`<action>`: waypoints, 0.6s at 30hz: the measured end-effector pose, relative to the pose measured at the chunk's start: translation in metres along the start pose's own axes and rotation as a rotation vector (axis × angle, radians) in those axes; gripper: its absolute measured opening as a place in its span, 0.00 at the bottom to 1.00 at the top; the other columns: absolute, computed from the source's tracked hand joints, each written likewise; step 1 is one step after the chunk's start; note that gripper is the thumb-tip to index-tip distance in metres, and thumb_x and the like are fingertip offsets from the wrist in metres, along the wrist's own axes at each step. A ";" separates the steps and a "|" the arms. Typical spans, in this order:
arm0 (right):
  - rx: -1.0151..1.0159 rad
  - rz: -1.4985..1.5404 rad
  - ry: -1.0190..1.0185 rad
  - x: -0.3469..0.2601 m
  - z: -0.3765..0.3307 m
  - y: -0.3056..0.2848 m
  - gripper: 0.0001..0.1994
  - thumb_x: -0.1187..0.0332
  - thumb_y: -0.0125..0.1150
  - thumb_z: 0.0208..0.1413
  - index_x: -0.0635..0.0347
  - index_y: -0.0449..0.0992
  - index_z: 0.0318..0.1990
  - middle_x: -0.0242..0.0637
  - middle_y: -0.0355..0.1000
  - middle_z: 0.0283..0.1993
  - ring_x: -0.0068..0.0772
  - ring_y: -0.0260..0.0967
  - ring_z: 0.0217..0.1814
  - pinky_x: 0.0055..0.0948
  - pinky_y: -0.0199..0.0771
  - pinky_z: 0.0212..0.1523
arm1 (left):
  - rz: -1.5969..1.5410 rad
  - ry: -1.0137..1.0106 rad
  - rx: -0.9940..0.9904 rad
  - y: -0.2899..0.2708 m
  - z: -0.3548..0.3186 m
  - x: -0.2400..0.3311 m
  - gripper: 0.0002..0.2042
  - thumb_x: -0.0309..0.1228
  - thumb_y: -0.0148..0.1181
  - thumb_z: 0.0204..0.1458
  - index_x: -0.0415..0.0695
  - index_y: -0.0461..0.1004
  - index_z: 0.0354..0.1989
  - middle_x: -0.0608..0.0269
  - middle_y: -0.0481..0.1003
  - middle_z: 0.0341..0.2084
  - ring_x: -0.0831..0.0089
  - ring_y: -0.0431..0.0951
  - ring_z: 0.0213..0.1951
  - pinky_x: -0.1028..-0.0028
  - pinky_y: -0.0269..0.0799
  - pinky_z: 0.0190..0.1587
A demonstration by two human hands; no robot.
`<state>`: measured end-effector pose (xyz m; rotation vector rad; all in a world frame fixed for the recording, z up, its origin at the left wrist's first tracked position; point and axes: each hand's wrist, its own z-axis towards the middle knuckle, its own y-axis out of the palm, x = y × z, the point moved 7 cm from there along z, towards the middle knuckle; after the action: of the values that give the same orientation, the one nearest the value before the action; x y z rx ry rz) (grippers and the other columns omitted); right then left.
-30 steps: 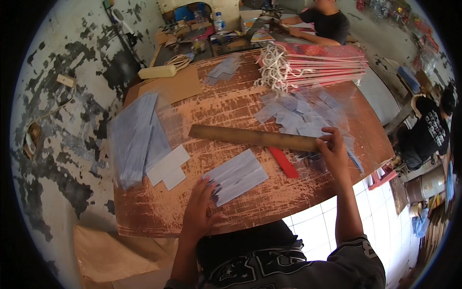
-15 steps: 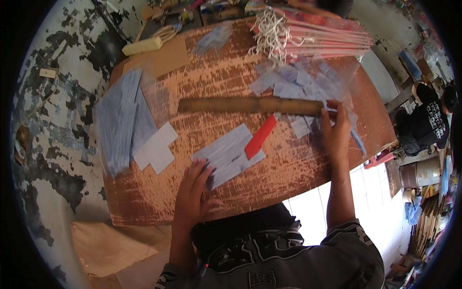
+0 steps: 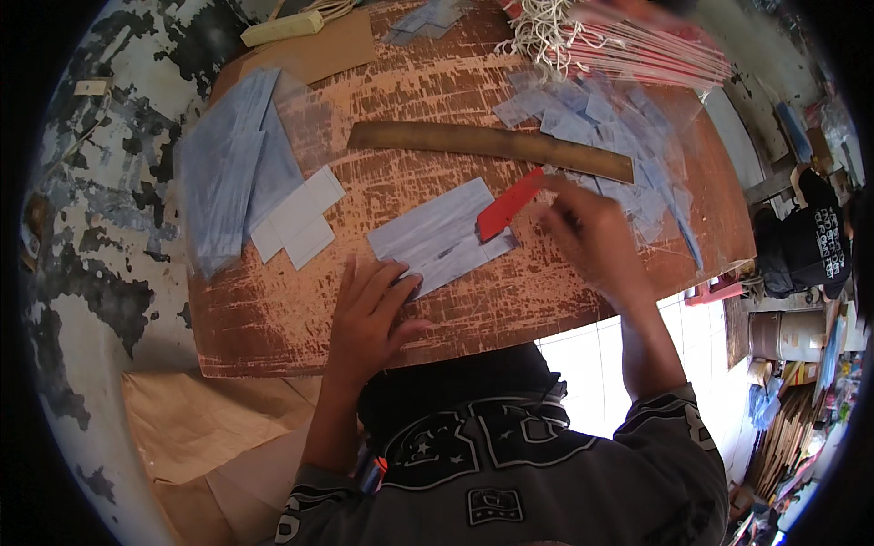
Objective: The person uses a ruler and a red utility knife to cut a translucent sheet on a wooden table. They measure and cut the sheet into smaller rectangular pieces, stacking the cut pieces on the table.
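Observation:
My left hand (image 3: 369, 314) rests with its fingers spread at the near-left edge of a grey-blue rectangular sheet (image 3: 432, 232), the fingertips touching it. Across the right end of that sheet lies a red flat-handled tool that looks like a cutter knife (image 3: 506, 209). Slightly blurred, my right hand (image 3: 592, 232) hovers just right of the cutter, index finger by its far end. Its thumb and index finger are apart, and I see nothing held. A long brown wooden strip (image 3: 482, 146) lies beyond the sheet, its right end over small grey-blue pieces (image 3: 583, 118).
On the left of the worn brown table (image 3: 291, 341) lie long grey-blue sheets (image 3: 232, 182) and white cards (image 3: 300, 218). At the back are red-and-white rods with white cords (image 3: 628, 45) and a pale block (image 3: 282, 29). A person in black (image 3: 806, 232) is far right.
My right hand has left the wooden strip's right end and come nearer, toward the red cutter. My left hand stays on the sheet. The whole view has shifted, with the table higher in it.

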<state>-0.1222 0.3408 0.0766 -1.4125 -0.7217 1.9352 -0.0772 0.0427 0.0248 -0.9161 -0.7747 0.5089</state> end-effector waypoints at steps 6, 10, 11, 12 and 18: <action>-0.205 -0.123 0.052 -0.010 0.016 0.041 0.22 0.45 0.59 0.75 0.49 0.83 0.61 0.44 0.85 0.35 0.53 0.85 0.37 0.50 0.83 0.42 | 0.004 -0.026 -0.021 -0.006 0.003 0.001 0.30 0.55 0.70 0.55 0.46 0.83 0.59 0.58 0.79 0.59 0.54 0.78 0.64 0.38 0.52 0.81; -0.193 -0.063 0.147 -0.005 0.015 0.041 0.21 0.44 0.60 0.74 0.50 0.84 0.56 0.44 0.85 0.34 0.54 0.85 0.39 0.51 0.82 0.45 | 0.006 -0.031 -0.041 -0.009 0.008 0.003 0.28 0.54 0.70 0.57 0.46 0.83 0.57 0.59 0.79 0.57 0.56 0.79 0.63 0.39 0.51 0.82; -0.181 -0.054 0.169 -0.003 0.014 0.039 0.21 0.44 0.61 0.73 0.51 0.84 0.55 0.44 0.85 0.34 0.54 0.85 0.40 0.51 0.82 0.45 | 0.003 -0.040 -0.043 -0.009 0.009 0.004 0.27 0.54 0.69 0.58 0.46 0.83 0.57 0.59 0.79 0.57 0.56 0.79 0.63 0.40 0.50 0.82; -0.200 -0.064 0.180 -0.003 0.012 0.038 0.20 0.46 0.62 0.73 0.52 0.84 0.53 0.45 0.85 0.35 0.54 0.85 0.40 0.51 0.82 0.45 | 0.001 -0.049 -0.044 -0.009 0.009 0.005 0.27 0.53 0.69 0.58 0.45 0.83 0.57 0.59 0.79 0.56 0.56 0.79 0.62 0.40 0.50 0.82; -0.282 -0.133 0.171 0.005 -0.006 0.014 0.11 0.60 0.67 0.68 0.56 0.85 0.47 0.46 0.83 0.36 0.50 0.83 0.39 0.43 0.79 0.43 | -0.037 -0.115 -0.062 -0.011 0.017 0.008 0.22 0.48 0.70 0.61 0.45 0.82 0.55 0.58 0.81 0.54 0.54 0.80 0.59 0.39 0.52 0.81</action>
<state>-0.1202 0.3357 0.0614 -1.6300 -1.0090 1.6352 -0.0849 0.0513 0.0436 -0.9343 -0.9147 0.5111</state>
